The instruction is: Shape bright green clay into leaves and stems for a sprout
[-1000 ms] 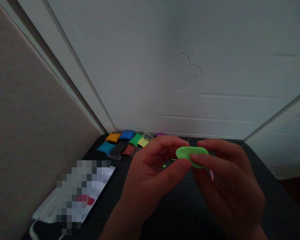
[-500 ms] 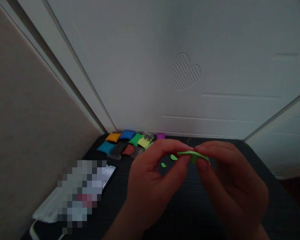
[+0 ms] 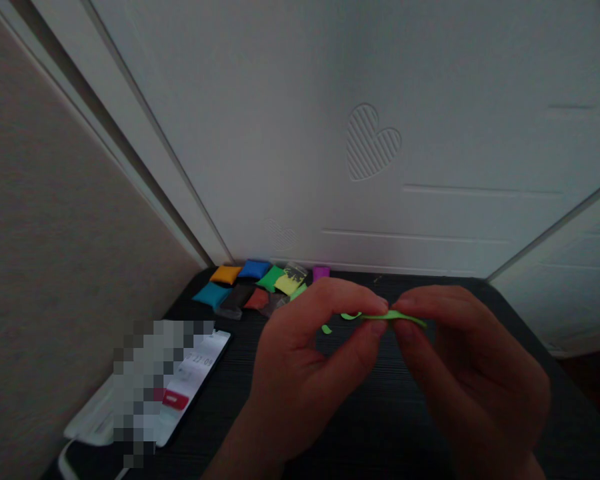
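A thin flat piece of light green clay (image 3: 391, 315) is pinched between both hands above the dark table (image 3: 360, 427). My left hand (image 3: 307, 370) grips its left edge between thumb and fingers. My right hand (image 3: 473, 380) pinches its right side, fingers closed on it. The clay lies almost edge-on to the camera. Two small green clay bits (image 3: 327, 329) lie on the table just behind my left hand.
Several small coloured clay packets (image 3: 260, 283) lie at the table's far left corner against the white panelled wall (image 3: 370, 143). A phone (image 3: 180, 387) with a lit screen lies at the near left. A beige wall closes off the left side.
The green clay has turned from face-on to nearly edge-on and looks flatter. Both hands have shifted slightly lower and stayed closed on it.
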A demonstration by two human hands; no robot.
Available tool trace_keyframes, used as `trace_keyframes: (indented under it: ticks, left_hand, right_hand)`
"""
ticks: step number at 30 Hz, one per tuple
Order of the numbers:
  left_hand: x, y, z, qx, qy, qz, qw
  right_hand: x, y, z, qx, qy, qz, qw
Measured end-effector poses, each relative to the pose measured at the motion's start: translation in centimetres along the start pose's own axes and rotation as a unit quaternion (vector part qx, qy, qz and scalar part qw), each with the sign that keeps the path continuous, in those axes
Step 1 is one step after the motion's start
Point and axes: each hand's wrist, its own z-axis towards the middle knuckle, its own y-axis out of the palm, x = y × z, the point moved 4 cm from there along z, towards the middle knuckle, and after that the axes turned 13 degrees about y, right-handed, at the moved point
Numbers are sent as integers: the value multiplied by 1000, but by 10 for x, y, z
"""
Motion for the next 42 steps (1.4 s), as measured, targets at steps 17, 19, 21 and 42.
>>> trace_keyframes:
  ticks: [17,19,21,42]
  left_hand:
    - [5,2,0,-9,73,-20,997]
    - [4,5,-3,15,80,-34,996]
    - [3,7,-6,33,86,-42,995]
    - [4,4,-5,13,65,-52,996]
  right_hand:
    - [-6,-7,2,-49,-75,-9,996]
    - [-6,-8,2,-51,-85,-11,995]
    - [-6,-8,2,-42,-82,-9,996]
    - [-4,-10,2,-32,-82,-19,996]
